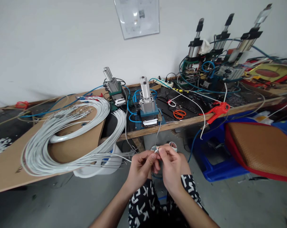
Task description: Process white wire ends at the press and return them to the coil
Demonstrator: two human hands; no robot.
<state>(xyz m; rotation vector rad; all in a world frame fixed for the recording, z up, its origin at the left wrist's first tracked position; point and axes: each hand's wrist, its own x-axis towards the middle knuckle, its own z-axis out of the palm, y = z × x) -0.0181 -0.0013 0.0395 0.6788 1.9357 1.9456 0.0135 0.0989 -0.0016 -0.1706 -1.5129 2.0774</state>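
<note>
- While the left hand (140,167) and right hand (173,166) meet below the tabletop (181,122) edge, each grip is pinched shut on one white wire (156,151) end.
- Its long axis rises toward the pneumatic press (146,109) straight ahead, with both hands equally near.

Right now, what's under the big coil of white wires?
A brown cardboard sheet carries the coil of white wires. A white tub shows below the sheet's near edge; the cardboard covers the rest of it.

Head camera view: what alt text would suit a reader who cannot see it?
The left hand and right hand pinch a thin white wire below a wooden bench. A coiled wire bundle lies to their left.
</note>
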